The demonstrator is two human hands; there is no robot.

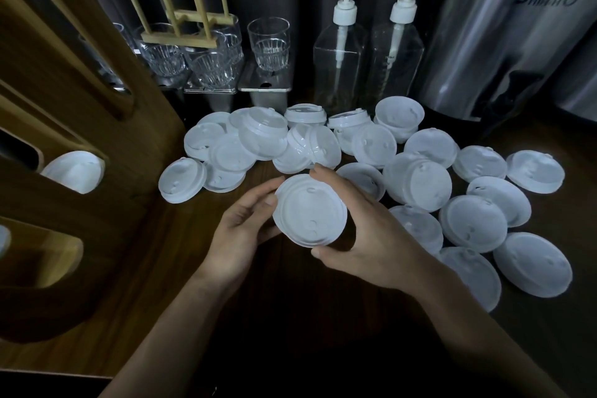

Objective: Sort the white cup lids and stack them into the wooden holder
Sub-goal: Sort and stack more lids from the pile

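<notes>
You hold one lid point(310, 210) above table point(290, 300), top face toward you, both hands clamped on it. Left hand point(242, 229) pinches left rim; right hand point(368, 229) wraps from top edge to bottom edge. Two-sided grip probably lets you turn it and check size and facing before stacking. Wooden holder point(142, 145) stands at your left, slot showing stacked lids point(76, 171). Loose lids point(420, 184) lie overlapping, some flipped, just beyond your hands; most sorting not yet done.
</notes>
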